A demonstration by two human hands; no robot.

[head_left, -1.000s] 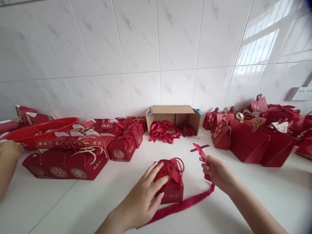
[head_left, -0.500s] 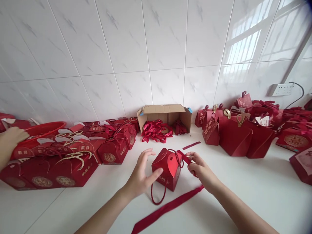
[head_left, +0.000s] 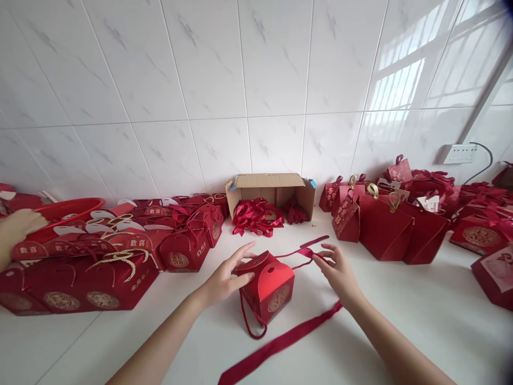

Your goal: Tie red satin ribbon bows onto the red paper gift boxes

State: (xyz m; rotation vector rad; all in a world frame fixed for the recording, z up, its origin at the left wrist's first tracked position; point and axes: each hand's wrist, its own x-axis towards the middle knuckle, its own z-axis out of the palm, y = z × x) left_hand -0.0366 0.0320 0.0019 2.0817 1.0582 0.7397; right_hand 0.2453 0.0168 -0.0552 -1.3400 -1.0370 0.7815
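Note:
A small red gift box [head_left: 269, 286] with a gold emblem and cord handles stands on the white counter [head_left: 420, 315] in front of me. My left hand [head_left: 226, 275] rests on the box's left side near its top flap, fingers curved round it. My right hand [head_left: 337, 267] is just right of the box, pinching a dark red ribbon [head_left: 280, 342] together with the box's cord handle. The ribbon's long tail trails down across the counter toward me.
Rows of red gift boxes [head_left: 120, 256] lie at the left, by a red basin [head_left: 76, 207]. Another person's hand [head_left: 18, 227] reaches in there. An open cardboard box [head_left: 272, 188] of red ribbons sits at the back wall. Taller red gift bags [head_left: 385, 224] stand at the right.
The box has turned so its emblem side faces me, and its cord handle is now pulled out to the right. My right hand has drawn the ribbon up by that handle.

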